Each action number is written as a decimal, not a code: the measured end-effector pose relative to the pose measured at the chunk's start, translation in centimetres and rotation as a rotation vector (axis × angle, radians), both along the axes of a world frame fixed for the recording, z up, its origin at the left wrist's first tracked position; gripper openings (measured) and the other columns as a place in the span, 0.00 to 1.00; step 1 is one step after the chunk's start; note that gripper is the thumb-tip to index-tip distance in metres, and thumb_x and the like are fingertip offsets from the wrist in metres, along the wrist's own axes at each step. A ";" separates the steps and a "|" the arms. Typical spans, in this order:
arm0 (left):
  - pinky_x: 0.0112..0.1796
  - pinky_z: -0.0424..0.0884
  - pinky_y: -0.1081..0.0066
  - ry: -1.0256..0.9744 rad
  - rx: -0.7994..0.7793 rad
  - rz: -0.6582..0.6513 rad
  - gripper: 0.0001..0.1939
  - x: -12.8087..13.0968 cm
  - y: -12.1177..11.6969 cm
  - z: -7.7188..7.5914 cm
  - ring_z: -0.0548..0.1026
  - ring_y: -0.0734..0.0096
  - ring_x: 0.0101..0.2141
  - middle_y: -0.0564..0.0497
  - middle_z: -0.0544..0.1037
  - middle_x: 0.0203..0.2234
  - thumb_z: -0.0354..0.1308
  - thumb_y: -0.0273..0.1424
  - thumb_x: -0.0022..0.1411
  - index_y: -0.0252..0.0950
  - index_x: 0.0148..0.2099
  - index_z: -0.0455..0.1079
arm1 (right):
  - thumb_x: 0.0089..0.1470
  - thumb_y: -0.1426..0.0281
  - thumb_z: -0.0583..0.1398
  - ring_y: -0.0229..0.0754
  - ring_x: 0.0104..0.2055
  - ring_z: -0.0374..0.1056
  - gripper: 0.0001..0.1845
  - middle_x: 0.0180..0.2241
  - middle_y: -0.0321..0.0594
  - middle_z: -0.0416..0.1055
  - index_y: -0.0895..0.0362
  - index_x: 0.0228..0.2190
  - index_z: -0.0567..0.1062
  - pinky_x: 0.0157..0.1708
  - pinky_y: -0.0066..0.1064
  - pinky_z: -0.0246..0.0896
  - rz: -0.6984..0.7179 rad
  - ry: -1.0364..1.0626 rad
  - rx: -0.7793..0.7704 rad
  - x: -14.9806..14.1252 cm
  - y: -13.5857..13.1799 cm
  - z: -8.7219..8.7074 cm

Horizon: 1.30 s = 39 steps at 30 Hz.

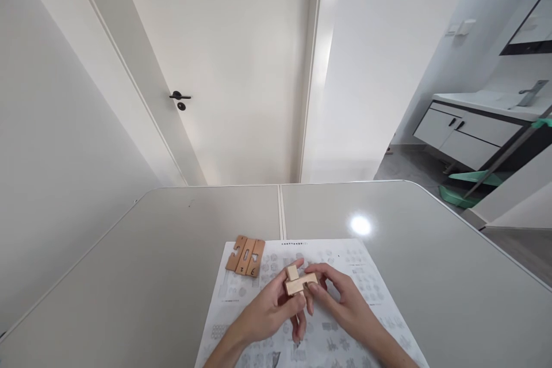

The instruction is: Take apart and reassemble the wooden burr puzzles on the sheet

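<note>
Both hands hold a light wooden block puzzle [297, 285] above a printed sheet. Its pieces cross each other, with one square end standing up at the upper left. My left hand [272, 306] grips it from the left, thumb on the near side and fingers curled underneath. From the right, my right hand [338, 296] pinches the end of the lengthwise piece between thumb and fingers. Beyond my left hand, flat brown wooden pieces [245, 256] lie side by side on the sheet, notched or slotted and marked with handwritten numbers. The puzzle's underside is hidden by my fingers.
The white sheet [233, 322] carries rows of small grey drawings and lies on a grey table [142, 276] with a seam down its middle. A door [241, 69] with a black handle stands behind the table. At the right is a washbasin cabinet [470, 126].
</note>
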<state>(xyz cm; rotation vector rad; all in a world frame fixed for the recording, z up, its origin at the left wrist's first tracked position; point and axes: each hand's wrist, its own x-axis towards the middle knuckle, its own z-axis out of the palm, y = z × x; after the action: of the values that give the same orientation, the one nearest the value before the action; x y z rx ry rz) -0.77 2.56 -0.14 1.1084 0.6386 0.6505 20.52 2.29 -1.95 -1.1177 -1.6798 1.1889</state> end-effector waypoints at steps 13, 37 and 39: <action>0.22 0.72 0.73 0.522 0.181 0.341 0.20 1.3 0.1 0.7 0.81 0.67 0.22 0.48 0.84 0.33 0.64 0.44 0.61 0.37 0.50 0.71 | 0.66 0.59 0.58 0.43 0.32 0.64 0.10 0.29 0.35 0.67 0.52 0.42 0.72 0.34 0.33 0.63 -0.084 0.042 0.139 -0.5 -0.5 -0.8; 0.24 0.60 0.71 1.306 0.770 0.292 0.21 1.1 0.1 -1.8 0.71 0.67 0.19 0.59 0.72 0.17 0.48 0.36 0.69 0.39 0.61 0.64 | 0.69 0.55 0.46 0.44 0.26 0.69 0.21 0.27 0.36 0.75 0.51 0.31 0.69 0.27 0.33 0.59 -0.306 -0.472 0.028 0.8 1.1 -1.2; 0.25 0.61 0.71 1.289 0.783 0.269 0.22 1.0 0.0 -1.8 0.71 0.67 0.19 0.59 0.73 0.18 0.48 0.39 0.70 0.39 0.63 0.62 | 0.69 0.54 0.45 0.45 0.28 0.71 0.22 0.30 0.38 0.76 0.51 0.34 0.71 0.28 0.34 0.61 -0.299 -0.480 0.034 0.6 1.1 -1.3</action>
<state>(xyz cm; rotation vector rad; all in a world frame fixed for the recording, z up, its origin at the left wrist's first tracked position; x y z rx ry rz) 0.27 2.55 -1.93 2.2083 1.7369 0.3263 21.15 3.37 -3.28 -1.6607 -1.7829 0.7365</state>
